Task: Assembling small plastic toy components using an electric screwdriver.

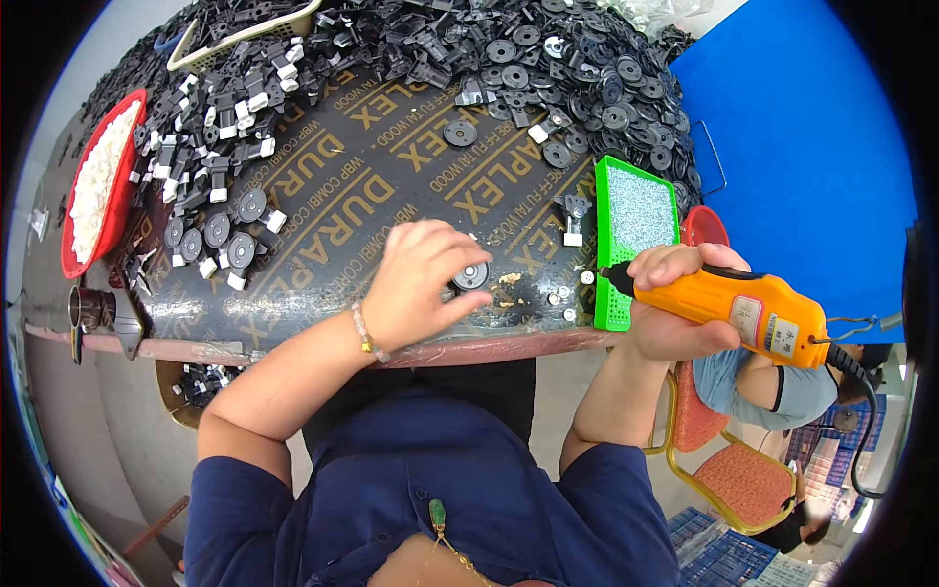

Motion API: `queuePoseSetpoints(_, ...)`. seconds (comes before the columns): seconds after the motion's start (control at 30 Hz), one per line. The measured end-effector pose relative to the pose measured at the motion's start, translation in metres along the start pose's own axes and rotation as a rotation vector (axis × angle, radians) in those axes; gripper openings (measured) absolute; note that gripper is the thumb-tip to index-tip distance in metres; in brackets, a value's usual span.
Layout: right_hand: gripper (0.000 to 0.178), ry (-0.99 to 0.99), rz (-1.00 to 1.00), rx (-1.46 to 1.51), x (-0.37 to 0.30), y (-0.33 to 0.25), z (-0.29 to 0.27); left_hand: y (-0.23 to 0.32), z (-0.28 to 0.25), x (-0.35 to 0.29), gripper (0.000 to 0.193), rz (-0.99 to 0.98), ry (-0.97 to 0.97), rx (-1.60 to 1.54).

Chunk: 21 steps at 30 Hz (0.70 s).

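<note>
My left hand (416, 279) lies near the table's front edge, its fingers and thumb curled around a round black wheel part (472, 277); the hand hides some of that part. In my right hand (670, 328) is an orange electric screwdriver (773, 313), held sideways with its black nose pointing left. The screwdriver's tip is over or beside the left rim of a green tray (603, 225); I cannot tell whether it touches. Small silvery screws (641, 205) fill most of the tray. Just left of it are a black piece with a white end (574, 217) and several small round bits (559, 295).
Black parts (626, 93) are heaped along the back. At left are assembled wheel pieces (217, 230), a red basin (134, 186) of white pieces and a tape dispenser (98, 308). A blue panel (792, 166) and small red bowl (706, 227) stand right. A co-worker's arm (782, 386) shows beyond.
</note>
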State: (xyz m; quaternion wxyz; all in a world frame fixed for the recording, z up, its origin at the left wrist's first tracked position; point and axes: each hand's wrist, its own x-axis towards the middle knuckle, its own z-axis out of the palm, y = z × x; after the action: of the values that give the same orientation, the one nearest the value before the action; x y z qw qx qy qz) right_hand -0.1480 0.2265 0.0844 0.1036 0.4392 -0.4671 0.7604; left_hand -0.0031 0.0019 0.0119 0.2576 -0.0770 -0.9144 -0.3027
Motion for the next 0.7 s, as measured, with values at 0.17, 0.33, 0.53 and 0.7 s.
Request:
queuePoseSetpoints(0.17,0.086,0.008,-0.023,0.02,0.004,-0.02,-0.009,0.037,0.019,0.056,0.038,0.076,-0.104,-0.1)
queuePoseSetpoints(0.33,0.086,0.041,-0.099,0.026,0.008,-0.028,-0.024,0.047,0.074,0.11,0.021,0.077,-0.336,-0.429)
queuePoseSetpoints(0.53,0.084,0.206,-0.123,-0.215,0.012,-0.03,-0.066,0.044,0.131,0.172,0.016,0.247,-0.244,-0.266)
queuePoseSetpoints(0.7,0.081,0.244,0.098,-0.302,0.004,-0.008,-0.078,0.028,0.159,0.198,0.016,0.159,-0.273,-0.117)
